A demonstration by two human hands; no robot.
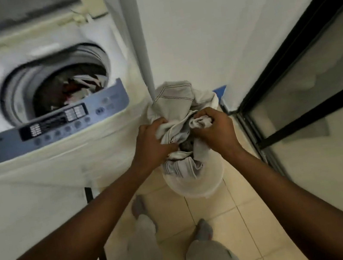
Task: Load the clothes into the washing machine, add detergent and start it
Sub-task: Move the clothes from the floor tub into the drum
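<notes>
A white top-loading washing machine point(42, 165) stands at the left with its lid up. Its drum point(61, 87) holds mixed clothes point(81, 86), red, white and grey. To its right, on the floor, a white bucket point(194, 185) is stuffed with pale grey and beige clothes point(176, 97). My left hand point(153, 143) grips the bundle on its left side. My right hand point(213, 128) clutches a fold on the right side. No detergent is in view.
The blue-grey control panel point(54, 126) runs along the machine's front edge. A white wall point(204, 22) rises behind the bucket. A black-framed glass door point(309, 93) stands close on the right. My feet in grey socks point(202, 230) are on beige floor tiles point(215, 208).
</notes>
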